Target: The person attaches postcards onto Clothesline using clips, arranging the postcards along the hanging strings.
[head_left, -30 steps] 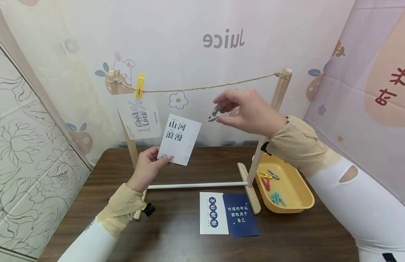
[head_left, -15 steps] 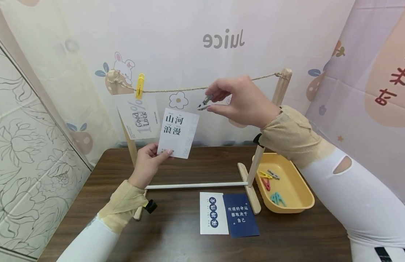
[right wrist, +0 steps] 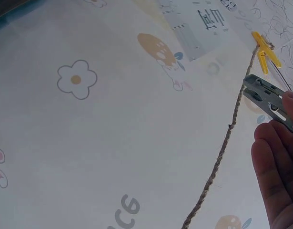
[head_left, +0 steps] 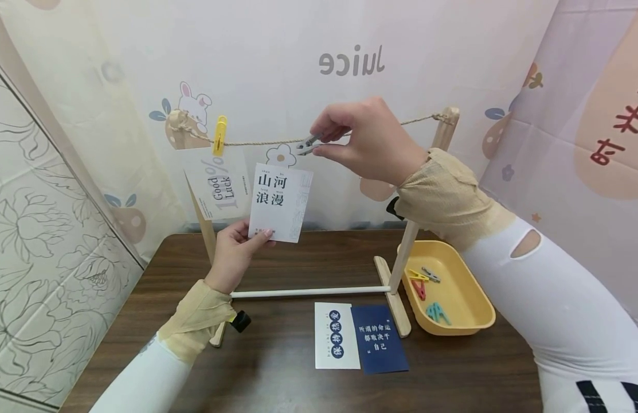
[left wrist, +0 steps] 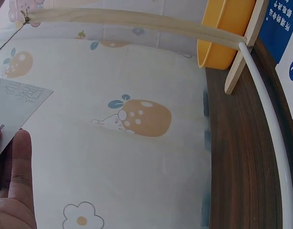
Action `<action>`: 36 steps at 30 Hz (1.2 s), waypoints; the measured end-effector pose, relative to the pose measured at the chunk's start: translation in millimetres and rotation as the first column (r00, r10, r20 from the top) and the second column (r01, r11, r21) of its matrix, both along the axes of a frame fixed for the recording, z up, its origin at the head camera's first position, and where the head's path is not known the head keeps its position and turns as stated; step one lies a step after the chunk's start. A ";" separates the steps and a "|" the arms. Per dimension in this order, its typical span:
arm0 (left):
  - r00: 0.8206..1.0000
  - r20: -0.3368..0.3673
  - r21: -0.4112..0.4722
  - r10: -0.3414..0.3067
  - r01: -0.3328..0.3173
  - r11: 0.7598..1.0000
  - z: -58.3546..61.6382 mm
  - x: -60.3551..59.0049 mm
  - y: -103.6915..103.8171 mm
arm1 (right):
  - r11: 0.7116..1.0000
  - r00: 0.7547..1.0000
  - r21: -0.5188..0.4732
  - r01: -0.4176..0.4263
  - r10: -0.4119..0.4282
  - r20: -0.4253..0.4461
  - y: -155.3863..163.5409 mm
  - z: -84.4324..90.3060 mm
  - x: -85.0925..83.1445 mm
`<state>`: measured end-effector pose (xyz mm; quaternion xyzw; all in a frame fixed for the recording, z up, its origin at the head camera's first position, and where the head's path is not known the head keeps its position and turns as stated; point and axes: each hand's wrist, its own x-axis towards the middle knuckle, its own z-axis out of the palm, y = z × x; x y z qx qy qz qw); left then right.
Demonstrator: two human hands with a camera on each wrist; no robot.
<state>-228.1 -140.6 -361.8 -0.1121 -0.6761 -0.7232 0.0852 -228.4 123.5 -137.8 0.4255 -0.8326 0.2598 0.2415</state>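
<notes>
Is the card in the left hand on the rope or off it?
Off: the head view shows the card wholly below the rope, nothing clipping it, the left hand pinching its lower edge.

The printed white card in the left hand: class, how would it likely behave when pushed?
The printed white card is probably fairly stiff: pinched near its lower edge by the left hand, it shows no droop. It looks thin, so likely light. Its unsupported top might bend if pushed.
</notes>
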 end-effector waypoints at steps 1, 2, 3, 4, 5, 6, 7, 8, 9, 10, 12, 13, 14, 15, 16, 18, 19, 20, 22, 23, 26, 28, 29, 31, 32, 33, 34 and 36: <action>1.000 -0.004 0.005 -0.003 0.003 1.000 0.7 0.2 0.4 | 1.000 1.000 0.000 0.002 -0.002 -0.002 -1.2 0.8 -0.7; 1.000 -0.005 0.010 -0.002 0.002 1.000 1.2 0.1 0.8 | 1.000 1.000 0.000 0.005 -0.005 -0.003 -2.4 1.5 -1.2; 1.000 -0.008 0.015 -0.004 0.004 1.000 1.6 -0.2 1.3 | 1.000 1.000 -0.003 0.006 -0.006 -0.002 -3.4 2.1 -1.7; 1.000 -0.011 0.020 -0.004 0.004 1.000 1.9 -0.7 1.6 | 1.000 1.000 -0.006 0.007 -0.007 0.000 -4.5 2.5 -2.6; 1.000 -0.015 0.023 -0.004 0.005 1.000 2.2 -0.8 1.8 | 1.000 1.000 -0.008 0.007 -0.007 -0.002 -5.6 2.9 -3.5; 1.000 -0.016 0.029 -0.004 0.004 1.000 2.5 -0.9 1.9 | 1.000 1.000 -0.009 0.007 -0.007 -0.007 -6.5 3.4 -4.2; 1.000 -0.017 0.034 -0.003 0.003 0.999 2.6 -1.4 2.2 | 1.000 1.000 -0.010 0.008 -0.008 -0.012 -7.5 4.1 -4.8; 1.000 -0.019 0.043 -0.001 0.002 0.999 2.8 -1.9 2.6 | 1.000 1.000 -0.012 0.009 -0.009 -0.016 -8.6 4.9 -5.3; 1.000 -0.022 0.051 -0.001 0.003 0.999 3.2 -2.2 2.9 | 1.000 1.000 -0.013 0.008 -0.008 -0.018 -9.8 5.7 -5.7; 1.000 -0.025 0.060 0.000 0.002 0.998 3.6 -2.5 3.2 | 1.000 1.000 -0.013 0.010 -0.010 -0.020 -11.0 6.6 -6.1; 1.000 -0.028 0.081 0.002 0.000 0.997 4.5 -3.0 4.0 | 1.000 1.000 -0.015 0.009 -0.010 -0.022 -13.7 8.2 -7.0; 1.000 -0.029 0.090 0.003 -0.001 0.996 4.8 -3.5 4.4 | 1.000 1.000 -0.015 0.012 -0.012 -0.021 -15.1 8.8 -7.6; 1.000 -0.029 0.098 0.004 -0.002 0.995 5.1 -3.8 4.6 | 1.000 1.000 -0.016 0.013 -0.014 -0.019 -16.4 9.2 -8.1; 1.000 -0.028 0.104 0.005 -0.002 0.995 5.3 -4.1 4.7 | 1.000 1.000 -0.018 0.013 -0.013 -0.016 -17.8 9.5 -8.8; 1.000 -0.027 0.110 0.006 -0.003 0.994 5.4 -4.5 4.8 | 1.000 1.000 -0.019 0.013 -0.013 -0.014 -19.1 9.8 -9.4; 1.000 -0.027 0.120 0.006 -0.002 0.993 5.6 -5.1 5.0 | 1.000 1.000 -0.021 0.017 -0.017 -0.011 -21.6 10.3 -10.6; 1.000 -0.028 0.123 0.006 -0.003 0.992 5.7 -5.4 5.1 | 1.000 1.000 -0.019 0.019 -0.020 -0.011 -23.0 10.7 -11.2; 1.000 -0.031 0.126 0.005 -0.001 0.992 5.8 -5.7 5.2 | 1.000 1.000 -0.017 0.022 -0.023 -0.010 -24.5 11.3 -11.8; 0.999 -0.039 0.130 0.005 0.000 0.992 6.3 -6.1 5.5 | 0.999 1.000 -0.012 0.030 -0.030 -0.009 -27.3 12.6 -12.8; 0.999 -0.043 0.129 0.005 0.000 0.992 6.7 -6.2 5.7 | 0.999 0.999 -0.008 0.032 -0.032 -0.007 -28.7 13.4 -13.3; 0.998 -0.057 0.133 0.005 0.002 0.991 7.9 -6.5 6.7 | 0.999 0.999 -0.001 0.034 -0.034 0.008 -32.7 15.6 -14.6; 0.998 -0.067 0.135 0.007 0.002 0.991 9.0 -6.6 7.7 | 0.999 0.999 0.003 0.035 -0.035 0.023 -34.9 16.6 -16.1; 0.997 -0.071 0.136 0.008 0.002 0.991 9.5 -6.7 8.3 | 0.999 0.999 0.006 0.034 -0.034 0.028 -36.0 17.0 -17.2; 0.997 -0.077 0.142 0.010 0.001 0.990 10.7 -6.8 9.6 | 0.999 0.999 0.012 0.033 -0.033 0.036 -38.2 17.5 -19.6; 0.997 -0.079 0.145 0.011 0.000 0.989 11.3 -6.9 10.2 | 0.999 0.999 0.015 0.032 -0.033 0.040 -39.3 17.8 -20.4; 0.997 -0.080 0.149 0.013 -0.001 0.989 11.9 -6.9 10.9 | 0.999 0.999 0.018 0.030 -0.031 0.044 -40.6 18.1 -21.1; 0.997 -0.079 0.154 0.015 -0.003 0.988 12.3 -7.1 11.4 | 0.999 0.998 0.021 0.030 -0.031 0.046 -41.8 18.3 -21.7; 0.997 -0.076 0.165 0.018 -0.005 0.986 12.9 -7.4 12.2 | 0.999 0.999 0.026 0.026 -0.027 0.045 -44.1 18.7 -23.1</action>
